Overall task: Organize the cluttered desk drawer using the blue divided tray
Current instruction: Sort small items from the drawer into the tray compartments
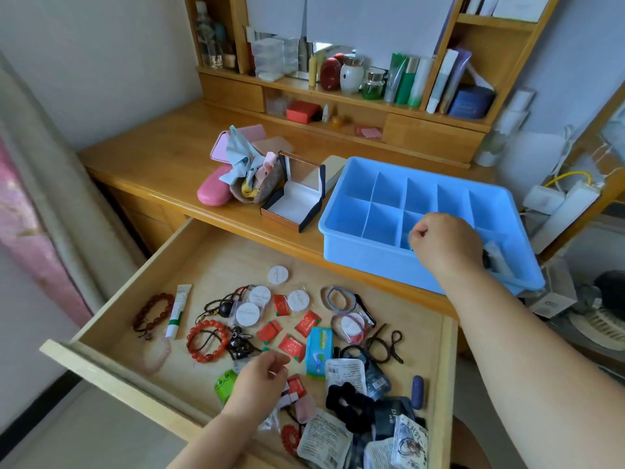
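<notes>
The blue divided tray (358, 252) stands on the desktop behind the open wooden drawer (101, 333). My right hand (446, 245) hovers over the tray's front compartments with its fingers curled; whether it holds anything is hidden. A clear packet (499, 257) lies in the front right compartment. My left hand (260, 380) is low in the drawer with its fingertips curled together beside a red packet (297, 384). Scattered in the drawer are more red packets (291, 346), round white lids (248, 313), red bead bracelets (208, 340), hair ties (338, 298), a white tube (177, 311) and a black scrunchie (350, 402).
On the desktop left of the tray stand an open jewellery box (294, 201), a pink case (216, 189) and a pile of cloth (243, 164). Shelves with bottles and jars (351, 76) rise behind. Printed sachets (324, 438) crowd the drawer's front right corner.
</notes>
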A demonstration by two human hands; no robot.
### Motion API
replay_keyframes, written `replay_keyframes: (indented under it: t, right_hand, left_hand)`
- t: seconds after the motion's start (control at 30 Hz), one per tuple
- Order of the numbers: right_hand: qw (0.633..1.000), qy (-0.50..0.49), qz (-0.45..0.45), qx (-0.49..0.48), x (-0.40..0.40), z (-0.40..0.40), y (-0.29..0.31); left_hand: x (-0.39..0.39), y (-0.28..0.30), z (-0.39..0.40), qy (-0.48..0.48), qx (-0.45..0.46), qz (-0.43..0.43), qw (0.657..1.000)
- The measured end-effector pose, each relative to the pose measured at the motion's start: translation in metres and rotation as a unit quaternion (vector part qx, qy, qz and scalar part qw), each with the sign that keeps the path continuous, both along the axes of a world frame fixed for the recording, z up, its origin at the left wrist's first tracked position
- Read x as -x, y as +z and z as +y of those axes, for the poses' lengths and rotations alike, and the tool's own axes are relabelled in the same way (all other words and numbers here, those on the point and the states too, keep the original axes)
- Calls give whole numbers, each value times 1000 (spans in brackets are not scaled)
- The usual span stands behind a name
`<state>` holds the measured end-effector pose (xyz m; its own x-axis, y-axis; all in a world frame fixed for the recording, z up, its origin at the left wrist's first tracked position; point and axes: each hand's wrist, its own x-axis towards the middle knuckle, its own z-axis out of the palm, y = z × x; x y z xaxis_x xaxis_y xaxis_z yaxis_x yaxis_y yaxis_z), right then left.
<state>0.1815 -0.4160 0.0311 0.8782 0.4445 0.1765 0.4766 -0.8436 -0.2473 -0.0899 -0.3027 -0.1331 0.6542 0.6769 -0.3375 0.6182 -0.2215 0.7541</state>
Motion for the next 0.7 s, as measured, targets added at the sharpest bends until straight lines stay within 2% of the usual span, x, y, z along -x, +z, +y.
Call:
replay_keyframes:
  t: [0.07, 0.1, 0.17, 0.2, 0.27, 0.3, 0.37, 0.43, 0.47, 0.5, 0.53, 0.57, 0.6, 0.67, 0.7]
  right_hand:
    - [998, 4, -6, 58, 1, -2, -2]
    - [997, 19, -35, 58, 3, -6, -4]
    - [985, 88, -139, -49, 18, -19, -12]
    - [966, 129, -192, -113, 29, -27, -18]
    - [936, 205, -235, -162, 55, -44, -34]
    - [930, 240, -226, -161, 70, -51, -47]
    - [937, 278, -150, -152, 98, -63, -76]
    - [951, 276, -22, -139, 120, -71, -102]
    - [952, 264, 60, -143, 129, -73, -110]
    - [945, 247, 146, -154, 136, -73, -116]
    - [933, 230, 223, -164, 143, -71, -120]
    - [919, 217, 279, -173, 148, -68, -121]
    - [906, 210, 318, -185, 152, -64, -121]
    - [886, 200, 359, -214, 159, -56, -119]
    - [891, 201, 346, -216, 160, -53, -115]
  left_hand:
    - [-1, -3, -1, -52, -54, 52, 996]
    - [-1, -4, -2, -76, -77, 80, 991]
    - [-2, -5, -4, -118, -111, 126, 979]
    - [-2, -6, -6, -147, -131, 145, 970]
    - [-2, -9, -8, -218, -191, 198, 936]
    - [-2, -10, -9, -250, -229, 232, 912]
    - [-3, -7, -12, -286, -290, 272, 872]
    - [-5, 2, -12, -274, -317, 232, 878]
    - [-6, 8, -10, -244, -310, 169, 903]
    - [-8, 15, -9, -201, -276, 91, 935]
    - [-9, 22, -9, -154, -204, 14, 967]
    - [-11, 31, -9, -107, -100, -55, 988]
    - [-14, 40, -10, -63, 23, -114, 991]
    - [-18, 52, -14, 7, 231, -199, 952]
    - [-20, 55, -17, 32, 300, -220, 928]
